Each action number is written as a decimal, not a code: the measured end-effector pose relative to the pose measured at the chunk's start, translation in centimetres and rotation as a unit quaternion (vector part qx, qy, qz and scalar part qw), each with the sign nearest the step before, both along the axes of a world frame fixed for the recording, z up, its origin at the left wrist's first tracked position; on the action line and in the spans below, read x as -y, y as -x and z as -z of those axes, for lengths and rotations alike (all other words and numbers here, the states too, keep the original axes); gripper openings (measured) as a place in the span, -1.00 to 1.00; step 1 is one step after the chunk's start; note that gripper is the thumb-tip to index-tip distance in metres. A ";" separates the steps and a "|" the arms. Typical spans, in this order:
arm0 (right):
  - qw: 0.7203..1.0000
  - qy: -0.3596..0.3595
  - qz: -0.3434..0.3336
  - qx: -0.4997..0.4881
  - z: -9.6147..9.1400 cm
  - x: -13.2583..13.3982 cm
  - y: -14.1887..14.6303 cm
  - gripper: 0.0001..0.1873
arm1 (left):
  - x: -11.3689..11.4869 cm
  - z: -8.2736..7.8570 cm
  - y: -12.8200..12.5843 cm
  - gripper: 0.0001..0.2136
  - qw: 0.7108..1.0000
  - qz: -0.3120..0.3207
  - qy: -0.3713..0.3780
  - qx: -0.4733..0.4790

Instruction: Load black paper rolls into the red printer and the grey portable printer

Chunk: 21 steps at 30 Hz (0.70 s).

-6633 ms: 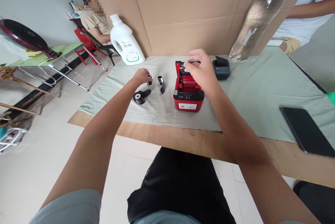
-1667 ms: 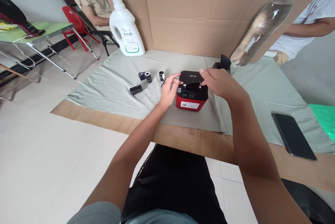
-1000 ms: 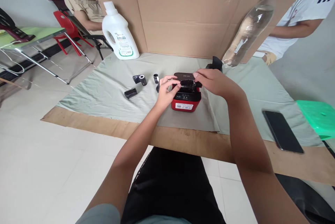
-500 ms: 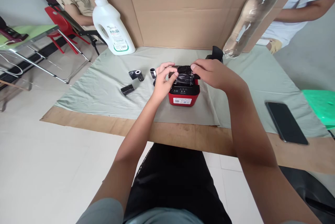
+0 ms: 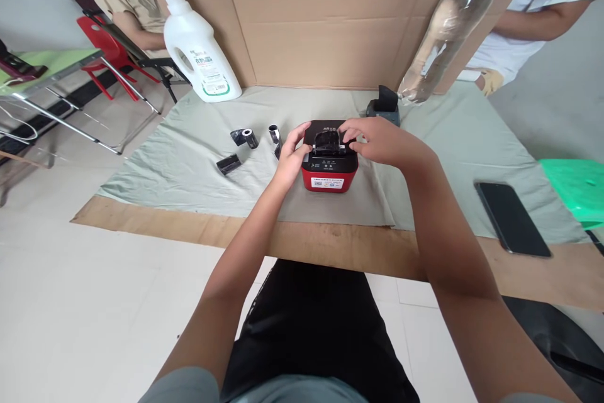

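Observation:
A small red and black printer-like device [image 5: 329, 180] sits on the grey cloth in front of me, with a white label on its red front. Its black top lies flat, and a dark, shiny window-like part [image 5: 329, 140] shows in the middle. My left hand [image 5: 291, 159] grips the left edge, with thumb and fingers bent against it. From the right, my right hand [image 5: 377, 141] has its fingertips on the right part of the top. Left of the device lie a dark roll with a white core [image 5: 250, 138], another small roll [image 5: 274, 133] and a black wrapped piece [image 5: 229, 164].
Behind stand a white detergent jug [image 5: 202, 51], a cardboard panel [image 5: 325, 44] and a clear bottle of liquid [image 5: 450, 32]. A dark grey device [image 5: 384, 107] is behind my right hand. A phone [image 5: 512, 217] lies right. Two people sit beyond the panel.
The black top, raised between my hands before, now lies down on the red body. My hands have moved to its left and right edges.

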State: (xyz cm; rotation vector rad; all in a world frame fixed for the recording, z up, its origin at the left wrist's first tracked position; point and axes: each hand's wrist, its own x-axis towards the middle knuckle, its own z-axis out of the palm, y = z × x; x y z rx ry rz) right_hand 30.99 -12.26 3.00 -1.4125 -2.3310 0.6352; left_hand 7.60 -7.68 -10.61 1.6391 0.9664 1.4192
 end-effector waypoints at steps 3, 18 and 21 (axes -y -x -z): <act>0.999 -0.014 -0.005 0.044 0.4 -0.5 -0.1 -0.56 | 0.5 -0.3 0.1 -0.61 1.000 0.001 -0.005 -0.003; 1.000 0.014 0.018 0.017 0.3 -1.4 -1.4 -0.53 | 2.0 -3.3 0.1 -0.56 0.978 -0.061 -0.143 -0.140; 1.000 0.020 0.015 0.017 0.3 -1.3 -1.4 -0.55 | 1.3 -4.0 0.3 -0.54 0.977 -0.052 -0.141 -0.151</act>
